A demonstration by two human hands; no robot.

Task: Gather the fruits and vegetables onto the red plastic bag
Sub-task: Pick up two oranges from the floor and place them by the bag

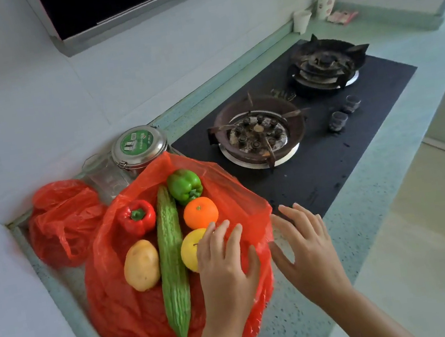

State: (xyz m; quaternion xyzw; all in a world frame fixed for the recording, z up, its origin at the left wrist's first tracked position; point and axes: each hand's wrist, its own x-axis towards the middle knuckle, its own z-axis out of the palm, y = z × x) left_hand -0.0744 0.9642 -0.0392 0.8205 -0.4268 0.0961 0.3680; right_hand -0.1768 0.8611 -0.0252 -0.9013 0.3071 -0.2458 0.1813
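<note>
Right, starting far left on the green desk [298, 325]: a crumpled red bag [61, 223] sits in the corner, with a glass jar [105, 175] and a green-lidded tin [139, 146] just behind. Next comes the red plastic bag [128, 314], spread flat, and everything is on it. There's the red pepper [137, 216] above the potato [142, 265], then the long bitter gourd [173, 263] running down the middle. Right of it the green pepper [184, 186], orange [200, 212] and yellow fruit [190, 250] line up top to bottom. Now the hands: the left hand [225, 269] lies palm down on the bag's right side, fingers straight and fanned, tips reaching the yellow fruit and the orange, gripping nothing. The right hand [307, 248] is also palm down with fingers splayed, just beside the bag's right edge, thumb nearest the plastic; whether it touches the desk, I can't tell. Further right sits the black gas hob [329, 151].
</note>
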